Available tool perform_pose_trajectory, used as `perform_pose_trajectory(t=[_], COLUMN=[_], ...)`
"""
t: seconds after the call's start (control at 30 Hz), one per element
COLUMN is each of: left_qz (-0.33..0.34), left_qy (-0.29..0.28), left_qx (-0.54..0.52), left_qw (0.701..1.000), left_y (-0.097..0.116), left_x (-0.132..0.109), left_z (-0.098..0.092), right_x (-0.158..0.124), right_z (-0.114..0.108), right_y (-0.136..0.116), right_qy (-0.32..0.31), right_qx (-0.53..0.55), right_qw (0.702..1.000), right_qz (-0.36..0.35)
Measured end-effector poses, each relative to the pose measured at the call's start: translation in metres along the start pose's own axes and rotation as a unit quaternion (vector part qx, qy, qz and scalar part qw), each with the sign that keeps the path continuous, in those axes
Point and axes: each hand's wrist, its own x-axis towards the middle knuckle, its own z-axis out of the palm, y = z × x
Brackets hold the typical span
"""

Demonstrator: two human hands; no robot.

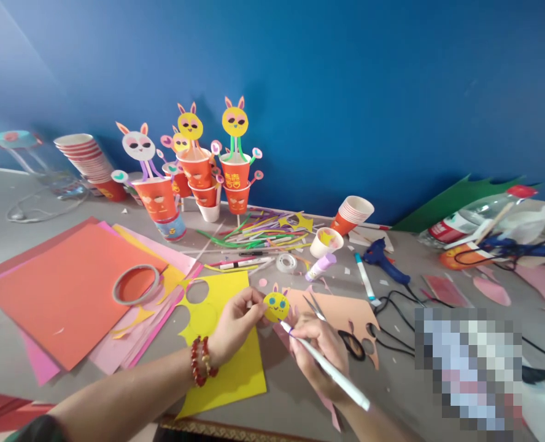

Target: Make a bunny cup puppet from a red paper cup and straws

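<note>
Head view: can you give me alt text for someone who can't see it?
A person's left hand holds a small yellow bunny face while the right hand holds a white marker, tip at or near its lower edge. Around them lie a yellow sheet and scissors; behind, orange-red cups bear bunny figures.

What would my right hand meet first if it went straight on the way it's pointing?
Your right hand, led by the white pen, would likely meet the yellow paper face in your left hand first; whether the tip touches it is unclear.
</note>
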Motion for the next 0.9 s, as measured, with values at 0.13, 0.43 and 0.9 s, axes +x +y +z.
perform_pose_trajectory(t=[0.13, 0.43, 0.9], left_qz=[-0.008, 0.017, 0.023], left_qy=[-0.001, -0.010, -0.011], left_qx=[0.007, 0.067, 0.080], left_qw=[1.000, 0.998, 0.996], left_y=[-0.0022, -0.0082, -0.0099], left_x=[-0.0029, -0.0060, -0.0068], left_z=[0.0000, 0.0024, 0.0030], right_x=[0.0029, 0.0024, 0.0035], right_z=[-0.0017, -0.0020, -0.0021], right_y=[-0.0033, -0.0019, -0.0028], right_qy=[0.005, 0.001, -0.014], right_qx=[0.011, 0.021, -0.027], right_qw=[1.000, 0.999, 0.999], right_qz=[0.002, 0.032, 0.034])
